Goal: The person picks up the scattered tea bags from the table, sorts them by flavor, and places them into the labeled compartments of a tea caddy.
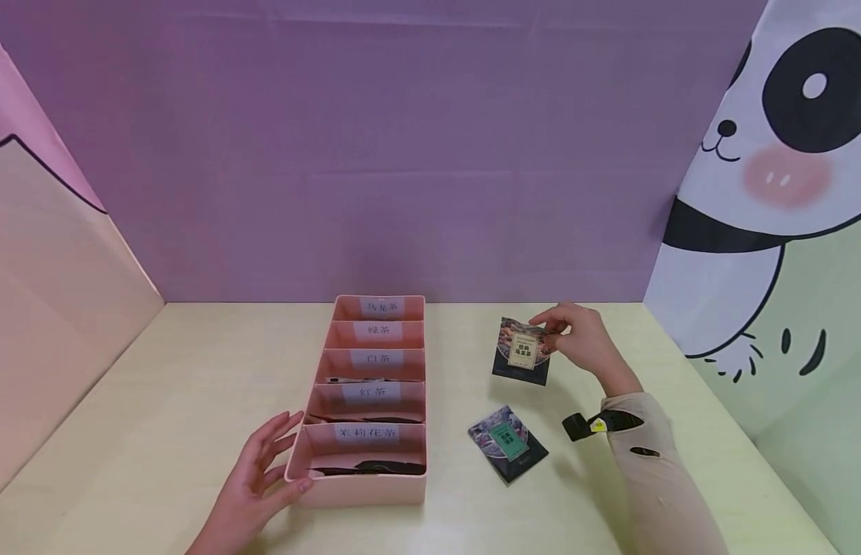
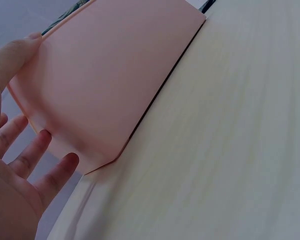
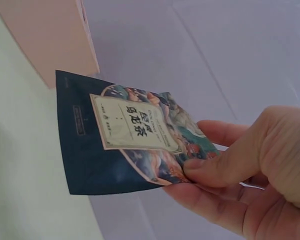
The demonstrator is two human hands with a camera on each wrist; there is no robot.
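My right hand pinches a dark tea bag packet by its upper edge, held above the table to the right of the pink box. In the right wrist view, that packet shows a cream label, with the thumb on its printed face. My left hand touches the near left corner of the pink divided box, its fingers spread along the side. The left wrist view shows the box's pink wall beside the fingers. Dark packets lie in the nearer compartments, while a second tea packet with a green label lies on the table.
Labels in Chinese mark each compartment of the box, such as the nearest label. A purple backdrop closes the far edge of the pale table. A panda-printed panel stands on the right.
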